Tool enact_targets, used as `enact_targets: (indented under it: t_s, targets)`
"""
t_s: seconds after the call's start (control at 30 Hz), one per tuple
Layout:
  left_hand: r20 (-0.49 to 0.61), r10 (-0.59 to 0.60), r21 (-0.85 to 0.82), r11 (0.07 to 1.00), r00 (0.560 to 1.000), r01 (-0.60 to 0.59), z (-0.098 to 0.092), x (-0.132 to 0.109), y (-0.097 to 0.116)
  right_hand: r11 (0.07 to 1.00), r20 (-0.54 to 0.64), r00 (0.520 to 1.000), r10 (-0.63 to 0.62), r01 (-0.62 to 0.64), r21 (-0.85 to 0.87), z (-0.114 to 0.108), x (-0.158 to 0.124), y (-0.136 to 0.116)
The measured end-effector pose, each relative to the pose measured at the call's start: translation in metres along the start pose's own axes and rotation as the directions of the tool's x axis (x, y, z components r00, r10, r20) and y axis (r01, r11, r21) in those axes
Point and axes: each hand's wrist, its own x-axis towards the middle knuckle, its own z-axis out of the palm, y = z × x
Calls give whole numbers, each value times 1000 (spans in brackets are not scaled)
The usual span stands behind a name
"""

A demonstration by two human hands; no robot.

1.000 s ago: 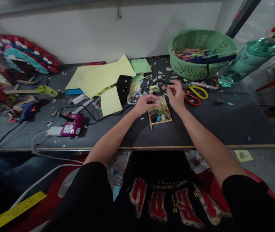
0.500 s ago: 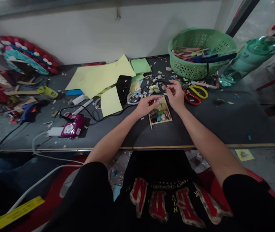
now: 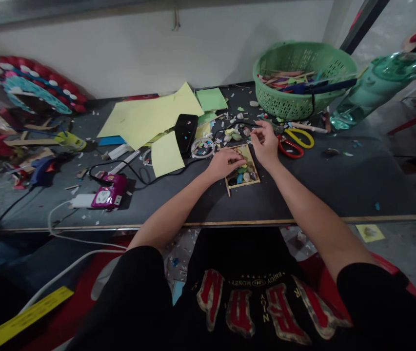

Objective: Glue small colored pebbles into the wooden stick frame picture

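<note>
A small wooden frame point(image 3: 246, 184) lies on the dark table, its lower part filled with pebbles point(image 3: 246, 177) of several colours. My left hand point(image 3: 224, 164) reaches over the frame's left side, fingers stretched out and thumb low over the pebbles; whether it touches them I cannot tell. Just off the frame's upper right corner, my right hand point(image 3: 265, 144) is raised with its fingers curled together. Anything between those fingertips is too small to make out. Loose pebbles point(image 3: 232, 135) lie scattered behind the frame.
Scissors with red and yellow handles point(image 3: 299, 139) lie right of my right hand, before a green basket point(image 3: 284, 104) of tools. A green bottle point(image 3: 376, 92) stands farther right. Yellow paper point(image 3: 149, 117), a black tray point(image 3: 186, 134), a tape roll point(image 3: 203, 147) and a purple power adapter point(image 3: 109, 192) lie leftward.
My left hand has shifted down over the frame, uncovering its upper part and covering pebbles on the left. My right hand stays nearly still.
</note>
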Motion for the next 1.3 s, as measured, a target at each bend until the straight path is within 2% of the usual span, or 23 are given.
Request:
enact_targets:
  t_s: [0.23, 0.5, 0.6, 0.7, 0.8, 0.9, 1.07, 1.3]
  targets:
    - [-25, 8, 186, 983, 1000, -4, 2, -2, -2, 1000, 17, 999, -30, 30, 9, -1, 0, 1]
    - [-31, 38, 352, 936, 999, -25, -1, -4, 4, 1000, 27, 1000, 0, 0, -1, 0, 0, 0]
    - [-54, 20, 300, 954, 998, -2, 2, -4, 1, 1000, 29, 1000, -9, 9, -5, 0, 0, 2]
    - [-48, -15, 172, 985, 999, 23, 1, -3, -1, 1000, 21, 1000, -14, 14, -8, 0, 0, 3]
    - [58, -4, 45, 999, 998, 1, -4, -1, -2, 1000, 12, 1000, -15, 15, -18, 0, 0, 3]
    - [129, 0, 2, 1000, 992, 0, -9, 2, -5, 1000, 13, 1000, -16, 16, -23, 1, 1, 3]
    - [87, -18, 18, 1000, 996, 17, -9, 3, -10, 1000, 21, 1000, -13, 14, -16, 0, 1, 2]
    - [-20, -132, 6, 991, 991, 132, 3, 1, -3, 1000, 21, 1000, 9, -9, -5, 0, 1, 2]
